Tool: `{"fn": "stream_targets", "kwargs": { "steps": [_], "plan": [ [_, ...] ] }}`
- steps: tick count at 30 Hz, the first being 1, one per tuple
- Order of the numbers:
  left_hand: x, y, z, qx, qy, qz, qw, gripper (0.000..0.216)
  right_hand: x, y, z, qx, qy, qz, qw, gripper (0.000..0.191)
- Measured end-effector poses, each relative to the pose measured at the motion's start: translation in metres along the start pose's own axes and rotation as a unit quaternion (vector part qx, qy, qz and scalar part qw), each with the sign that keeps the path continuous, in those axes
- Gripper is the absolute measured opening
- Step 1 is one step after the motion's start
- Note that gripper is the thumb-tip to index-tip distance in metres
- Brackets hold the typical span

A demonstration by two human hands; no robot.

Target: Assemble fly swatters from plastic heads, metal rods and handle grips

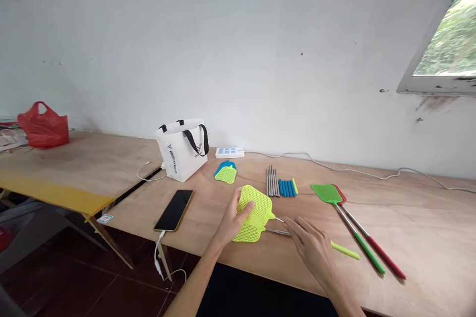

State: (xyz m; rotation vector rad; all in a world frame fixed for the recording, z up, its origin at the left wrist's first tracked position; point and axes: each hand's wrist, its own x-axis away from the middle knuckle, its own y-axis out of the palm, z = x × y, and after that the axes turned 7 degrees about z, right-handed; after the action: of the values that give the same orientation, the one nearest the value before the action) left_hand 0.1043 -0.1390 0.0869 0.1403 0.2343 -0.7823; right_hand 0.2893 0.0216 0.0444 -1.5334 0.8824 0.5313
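A yellow-green fly swatter head (260,203) is gripped in my left hand (232,220), with the thumb on its perforated face. Beneath it lies a second yellow-green fly swatter head (246,233), whose metal rod (277,232) runs under my right hand (312,247). Its yellow-green handle (345,250) comes out on the other side. The fingers of my right hand close on a thin metal rod (278,219) at the neck of the upper head. How far that rod extends is hidden by the hand.
Loose blue and yellow-green swatter heads (225,173), metal rods (272,182) and blue handle grips (287,188) lie behind my hands. Green (357,237) and red fly swatters (386,257) lie right. A phone (174,210), white bag (184,153) and power strip (229,152) are left.
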Motion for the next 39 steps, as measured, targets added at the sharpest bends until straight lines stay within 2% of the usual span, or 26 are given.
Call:
{"fn": "stream_targets", "kwargs": {
  "steps": [7, 14, 20, 24, 27, 31, 34, 37, 39],
  "plan": [
    [0.009, 0.009, 0.011, -0.024, 0.027, -0.006, 0.999, 0.035, -0.004, -0.001, 0.000, -0.112, 0.026, 0.001, 0.993, 0.031],
    [0.011, 0.010, 0.015, -0.025, 0.040, -0.043, 0.998, 0.042, 0.002, 0.008, 0.004, -0.116, 0.027, 0.011, 0.993, 0.030],
    [0.009, 0.011, -0.001, -0.013, 0.027, -0.046, 0.998, 0.040, 0.006, 0.013, 0.014, -0.116, 0.033, -0.001, 0.993, 0.030],
    [0.002, 0.010, -0.017, -0.011, -0.019, -0.044, 0.999, 0.046, 0.002, 0.012, 0.017, -0.090, 0.046, -0.049, 0.994, 0.032],
    [-0.005, 0.007, -0.035, -0.026, -0.006, -0.021, 0.999, 0.047, 0.001, 0.015, 0.023, -0.067, 0.062, -0.085, 0.992, 0.034],
    [-0.011, -0.001, -0.063, -0.132, 0.005, 0.025, 0.991, 0.054, 0.007, 0.023, 0.033, -0.028, 0.069, -0.123, 0.990, 0.038],
    [-0.010, -0.005, -0.078, -0.271, 0.031, 0.068, 0.960, 0.060, 0.010, 0.025, 0.035, -0.008, 0.085, -0.133, 0.987, 0.036],
    [-0.009, -0.003, -0.081, -0.353, 0.084, 0.094, 0.927, 0.059, 0.007, 0.019, 0.031, -0.026, 0.079, -0.149, 0.985, 0.030],
    [-0.007, 0.002, -0.076, -0.367, 0.115, 0.086, 0.919, 0.051, 0.003, 0.012, 0.029, -0.046, 0.054, -0.167, 0.983, 0.028]
  ]
}}
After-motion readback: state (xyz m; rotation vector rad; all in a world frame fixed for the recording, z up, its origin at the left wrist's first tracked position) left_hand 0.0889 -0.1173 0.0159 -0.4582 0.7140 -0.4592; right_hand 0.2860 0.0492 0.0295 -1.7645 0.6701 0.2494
